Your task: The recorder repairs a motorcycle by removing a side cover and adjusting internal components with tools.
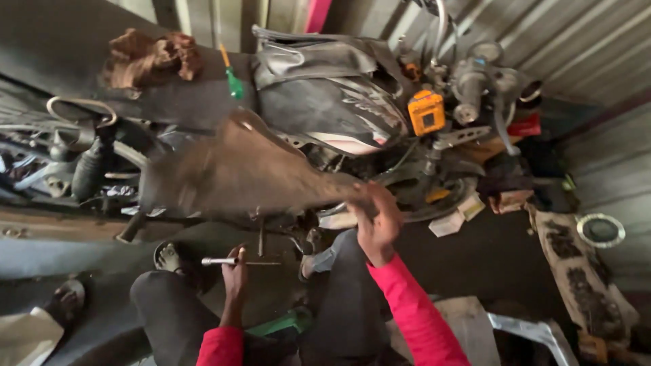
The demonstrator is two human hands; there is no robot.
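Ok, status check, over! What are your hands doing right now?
Left hand grips a T-handle socket wrench. Right hand holds the edge of a brown side panel, lifted off the motorcycle. Panel blocks view of engine.

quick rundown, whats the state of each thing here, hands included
left hand: closed on a metal socket wrench, held level
right hand: gripping the edge of a brown side panel, lifted and blurred
motorcycle: panel off, frame parts exposed
green screwdriver: lying on the seat, untouched
brown rag: crumpled on the seat
orange box: resting by the handlebar
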